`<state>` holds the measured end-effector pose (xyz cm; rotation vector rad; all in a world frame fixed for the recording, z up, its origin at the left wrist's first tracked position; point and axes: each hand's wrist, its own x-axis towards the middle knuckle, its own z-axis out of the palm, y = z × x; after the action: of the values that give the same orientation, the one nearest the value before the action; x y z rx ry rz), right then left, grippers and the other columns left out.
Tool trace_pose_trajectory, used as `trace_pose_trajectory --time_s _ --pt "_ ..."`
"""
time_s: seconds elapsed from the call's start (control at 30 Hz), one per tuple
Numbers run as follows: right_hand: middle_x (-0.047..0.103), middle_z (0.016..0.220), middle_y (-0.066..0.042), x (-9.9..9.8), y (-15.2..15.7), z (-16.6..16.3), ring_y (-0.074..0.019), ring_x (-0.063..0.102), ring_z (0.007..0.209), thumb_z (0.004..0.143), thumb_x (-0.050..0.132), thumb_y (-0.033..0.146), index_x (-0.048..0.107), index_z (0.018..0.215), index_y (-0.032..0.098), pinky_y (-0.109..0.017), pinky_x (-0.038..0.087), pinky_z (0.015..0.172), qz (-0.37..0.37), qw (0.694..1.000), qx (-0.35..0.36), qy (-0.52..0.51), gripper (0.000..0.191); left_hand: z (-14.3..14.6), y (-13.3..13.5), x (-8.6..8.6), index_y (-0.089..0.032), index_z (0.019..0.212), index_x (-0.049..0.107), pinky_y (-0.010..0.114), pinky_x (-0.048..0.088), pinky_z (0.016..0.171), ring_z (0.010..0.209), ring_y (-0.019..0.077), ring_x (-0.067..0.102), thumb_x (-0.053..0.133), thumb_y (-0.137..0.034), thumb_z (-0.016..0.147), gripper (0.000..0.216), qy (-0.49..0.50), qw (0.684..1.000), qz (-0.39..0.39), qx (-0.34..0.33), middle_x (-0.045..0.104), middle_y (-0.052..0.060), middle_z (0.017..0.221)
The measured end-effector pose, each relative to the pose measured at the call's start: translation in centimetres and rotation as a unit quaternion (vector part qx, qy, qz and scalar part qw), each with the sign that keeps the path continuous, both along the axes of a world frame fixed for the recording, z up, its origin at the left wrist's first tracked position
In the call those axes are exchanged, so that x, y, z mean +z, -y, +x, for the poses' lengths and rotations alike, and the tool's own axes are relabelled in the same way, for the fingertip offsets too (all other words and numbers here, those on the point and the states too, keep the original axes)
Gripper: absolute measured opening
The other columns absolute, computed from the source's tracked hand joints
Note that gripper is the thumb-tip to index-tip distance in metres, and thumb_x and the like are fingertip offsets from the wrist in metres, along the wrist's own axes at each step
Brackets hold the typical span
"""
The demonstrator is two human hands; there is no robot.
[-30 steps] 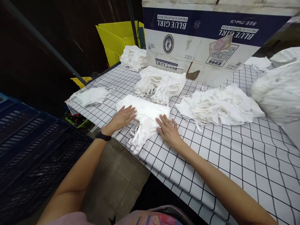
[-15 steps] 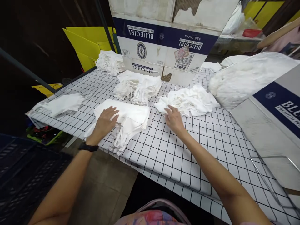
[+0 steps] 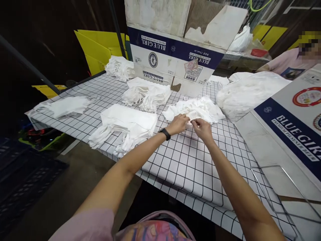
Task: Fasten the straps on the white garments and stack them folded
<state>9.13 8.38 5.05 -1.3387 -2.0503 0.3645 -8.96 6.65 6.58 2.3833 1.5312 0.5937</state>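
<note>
Both hands meet at the near edge of a loose, crumpled heap of white cloth pieces (image 3: pixel 204 107). My left hand (image 3: pixel 178 124), with a black band at its wrist, has its fingers bent and pressed together on the edge of a white cloth piece. Close beside it, my right hand (image 3: pixel 202 129) pinches the same edge between thumb and fingers. Most of the held piece is hidden by the hands. To the left lies a neat stack of white cloth pieces (image 3: pixel 129 118) with narrow strap-like ends hanging toward the table's front.
Behind are a second stack (image 3: pixel 150 92) and a bundle (image 3: pixel 119 68). A thin pile (image 3: pixel 67 106) lies far left. An upright carton (image 3: pixel 173 50) stands at the back, another carton (image 3: pixel 281 134) with a wire frame (image 3: pixel 268 166) at right. A stuffed clear bag (image 3: pixel 248 95) and a person (image 3: pixel 286 63) are beyond.
My left hand has left the neat stack and moved right to the loose heap. My right hand has shifted slightly right, and both hands' fingers have closed on cloth. The view has turned right.
</note>
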Motion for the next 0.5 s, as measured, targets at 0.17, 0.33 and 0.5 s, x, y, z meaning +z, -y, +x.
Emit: trace_pose_trajectory --time_s 0.17,0.33,0.5 --pt "0.074 0.109 -0.013 1.0 -0.8 0.9 -0.0224 0.071 0.083 0.089 0.054 0.020 0.072 0.104 0.018 -0.040 0.057 0.085 -0.032 0.999 0.002 0.008 0.024 1.5 -1.4 0.3 -0.017 0.106 0.070 0.051 0.046 0.105 0.121 0.0325 0.059 0.066 -0.015 0.086 0.020 -0.005 0.999 -0.034 0.025 0.073 0.012 0.112" --pt "0.071 0.095 -0.009 -0.8 -0.8 -1.1 -0.0215 0.067 0.073 0.080 0.063 0.014 0.071 0.109 0.018 -0.038 0.056 0.077 -0.055 0.998 0.015 0.008 0.031 1.3 -1.1 0.2 -0.016 0.079 0.067 0.051 0.044 0.102 0.112 0.0305 0.062 0.061 -0.008 0.082 0.010 0.044 0.996 -0.047 0.069 0.074 0.010 0.095" --pt "0.070 0.085 -0.007 0.0 0.0 -2.0 -0.0235 0.067 0.080 0.090 0.061 0.028 0.070 0.099 0.020 -0.037 0.053 0.079 -0.029 0.999 0.009 -0.030 0.016 -0.6 -1.6 2.9 -0.016 0.081 0.068 0.032 0.052 0.083 0.085 0.0171 0.066 0.063 -0.018 0.085 0.006 0.153 0.985 -0.056 0.050 0.072 0.004 0.086"
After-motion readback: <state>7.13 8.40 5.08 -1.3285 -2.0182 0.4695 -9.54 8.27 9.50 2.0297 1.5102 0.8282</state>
